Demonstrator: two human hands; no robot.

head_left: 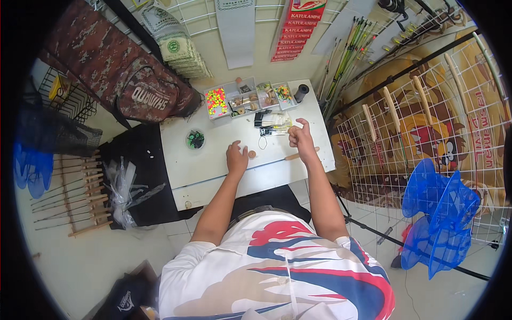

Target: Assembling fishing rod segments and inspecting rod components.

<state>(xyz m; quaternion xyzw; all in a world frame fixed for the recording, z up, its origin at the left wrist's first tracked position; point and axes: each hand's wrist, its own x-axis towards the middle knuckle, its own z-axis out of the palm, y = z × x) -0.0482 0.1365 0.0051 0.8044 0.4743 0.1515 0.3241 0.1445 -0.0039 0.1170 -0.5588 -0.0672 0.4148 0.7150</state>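
While fingers [293, 137] curl, tan disc [252, 154], slender rod [293, 156]

Bright, crowded room

A white counter [213, 162] spreads beneath the left hand [237, 158] and right hand [302, 141]. Beyond both, a cream wall [262, 69] carries white wire bars [208, 22]. To the right of the right hand, a white grid [358, 141] stands before a brown-and-gold cartoon backdrop [418, 144]. Left of the left hand, black cloth [149, 205] borders the counter. Pale floor tiles [362, 277] show nearer the body than either hand.
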